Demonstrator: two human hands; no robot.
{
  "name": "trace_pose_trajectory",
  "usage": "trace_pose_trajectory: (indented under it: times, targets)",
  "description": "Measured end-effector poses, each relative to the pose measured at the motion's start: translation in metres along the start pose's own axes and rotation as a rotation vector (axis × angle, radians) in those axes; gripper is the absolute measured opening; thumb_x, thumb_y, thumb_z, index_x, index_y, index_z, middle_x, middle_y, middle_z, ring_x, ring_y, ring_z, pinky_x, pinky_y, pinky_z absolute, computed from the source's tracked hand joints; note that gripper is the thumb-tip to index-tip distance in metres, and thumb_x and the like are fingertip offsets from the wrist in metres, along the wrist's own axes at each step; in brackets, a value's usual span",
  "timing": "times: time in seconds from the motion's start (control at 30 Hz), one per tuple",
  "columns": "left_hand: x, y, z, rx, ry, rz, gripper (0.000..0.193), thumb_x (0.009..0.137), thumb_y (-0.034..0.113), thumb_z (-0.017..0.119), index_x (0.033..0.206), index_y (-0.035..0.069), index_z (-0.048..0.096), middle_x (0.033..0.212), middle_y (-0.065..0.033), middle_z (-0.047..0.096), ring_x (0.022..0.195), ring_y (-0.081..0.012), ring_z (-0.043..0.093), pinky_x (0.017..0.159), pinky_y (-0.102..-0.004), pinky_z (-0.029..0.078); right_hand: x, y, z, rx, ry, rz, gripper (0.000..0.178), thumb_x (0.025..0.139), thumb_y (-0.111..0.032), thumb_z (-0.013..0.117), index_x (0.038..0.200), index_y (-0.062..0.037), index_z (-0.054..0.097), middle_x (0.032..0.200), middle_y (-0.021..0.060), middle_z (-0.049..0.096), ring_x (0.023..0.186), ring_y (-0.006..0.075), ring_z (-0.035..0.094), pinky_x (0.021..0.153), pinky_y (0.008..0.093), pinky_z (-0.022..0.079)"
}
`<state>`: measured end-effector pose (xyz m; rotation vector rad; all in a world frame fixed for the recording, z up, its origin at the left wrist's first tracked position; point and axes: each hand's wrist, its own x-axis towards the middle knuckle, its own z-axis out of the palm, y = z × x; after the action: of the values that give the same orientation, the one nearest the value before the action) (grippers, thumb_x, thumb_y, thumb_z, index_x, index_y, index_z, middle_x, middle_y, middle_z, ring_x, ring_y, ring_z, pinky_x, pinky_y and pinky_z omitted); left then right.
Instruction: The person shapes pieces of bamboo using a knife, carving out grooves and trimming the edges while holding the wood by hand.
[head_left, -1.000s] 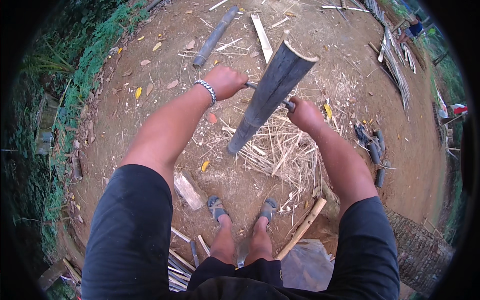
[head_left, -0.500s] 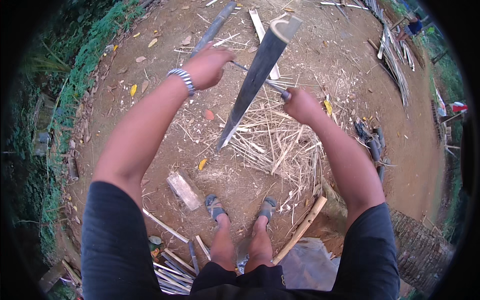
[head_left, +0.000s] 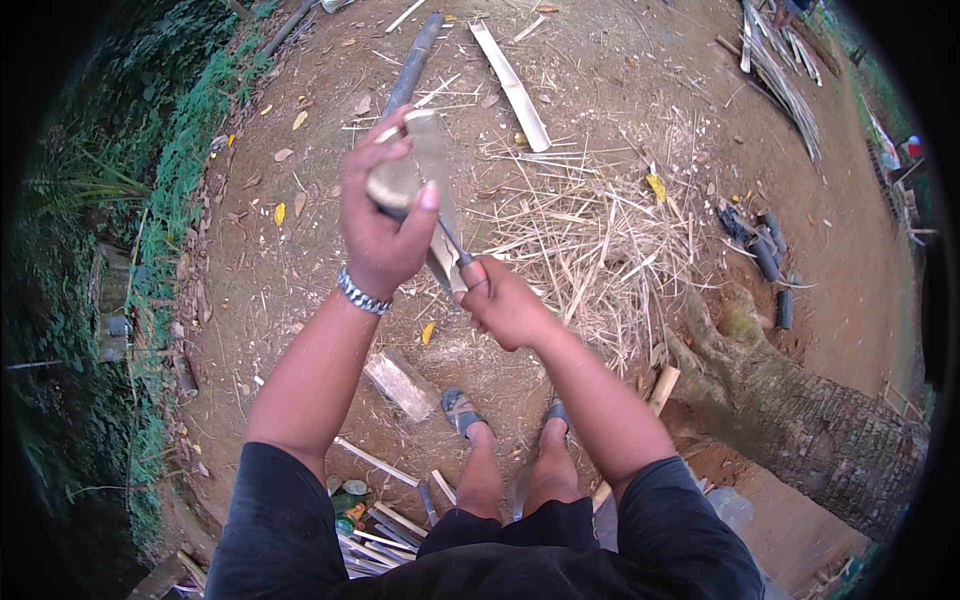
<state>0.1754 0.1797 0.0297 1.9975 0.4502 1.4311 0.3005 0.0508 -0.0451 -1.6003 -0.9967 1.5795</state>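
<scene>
Just left of the middle, my left hand (head_left: 382,225), wearing a striped band at the wrist, is wrapped round the upper end of a split bamboo piece (head_left: 396,183). Motion blurs that end, and the hand hides part of it. The bamboo slants down toward the ground, pale inside and dark outside. My right hand (head_left: 508,303) is closed on the handle of a knife (head_left: 463,261) held close against the bamboo. A thin dark length of the knife runs up toward my left thumb; the rest of its blade is hard to make out.
Bamboo shavings (head_left: 600,250) lie heaped on the right. Beyond are a dark bamboo pole (head_left: 412,65) and a split strip (head_left: 510,85). A wooden block (head_left: 402,386) sits by my left foot. A tree trunk (head_left: 800,420) lies right; bamboo strips (head_left: 380,535) are piled lower left.
The bamboo's upper end has come left and nearer, and my left hand has taken hold of it. My right hand has moved left and nearer with the knife.
</scene>
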Motion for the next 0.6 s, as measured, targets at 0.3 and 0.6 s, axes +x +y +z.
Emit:
trace_pose_trajectory:
  times: [0.3,0.6]
  targets:
    - [-0.036,0.014,0.008,-0.064,0.003,0.012,0.047,0.085,0.013,0.063,0.124,0.013,0.037,0.139,-0.0271,0.046,0.130,-0.0372,0.051,0.104,-0.0486,0.049,0.054,0.201,0.059,-0.330,0.261,0.189,0.027,0.098,-0.025,0.054,0.110,-0.0014,0.060,0.102,0.0245,0.068,0.100,0.0416,0.066,0.085,0.0505,0.051]
    - [-0.013,0.001,0.016,-0.119,0.050,-0.061,0.045,0.090,0.014,0.060,0.129,0.013,0.038,0.136,-0.0268,0.048,0.120,-0.0332,0.058,0.099,-0.0474,0.053,0.070,0.140,-0.036,-0.683,0.057,0.263,0.034,0.107,-0.030,0.041,0.125,-0.0045,0.054,0.113,0.0189,0.069,0.103,0.0368,0.068,0.089,0.0515,0.052]
